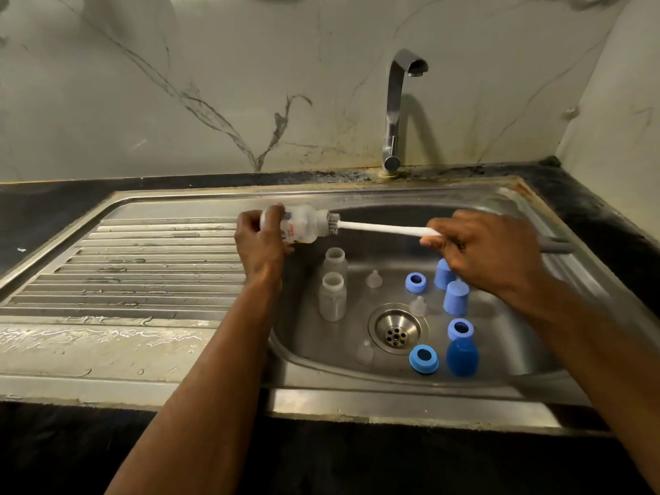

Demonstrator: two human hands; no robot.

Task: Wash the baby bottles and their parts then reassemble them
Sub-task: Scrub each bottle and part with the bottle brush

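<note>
Left hand (262, 244) grip: clenched around the base end of a clear bottle (301, 226), held sideways over the sink basin's (528, 355) left rim, mouth pointing right. Right hand (489, 255) grip: grasping the white handle of the bottle brush (384, 229); bristle head sits right at the bottle mouth. Both held above the basin, not resting on anything.

In the basin: two more clear bottles (333, 292) upright, touching, near the left wall. Three blue rings (415, 282) and three blue caps (456, 297) toward the right side; one cap partly hidden under the right hand. Three clear nipples (374, 279) around the drain (395, 332). Tap (396, 112) at the back edge, no water running. Drainboard (143, 266) to the left is wet.
</note>
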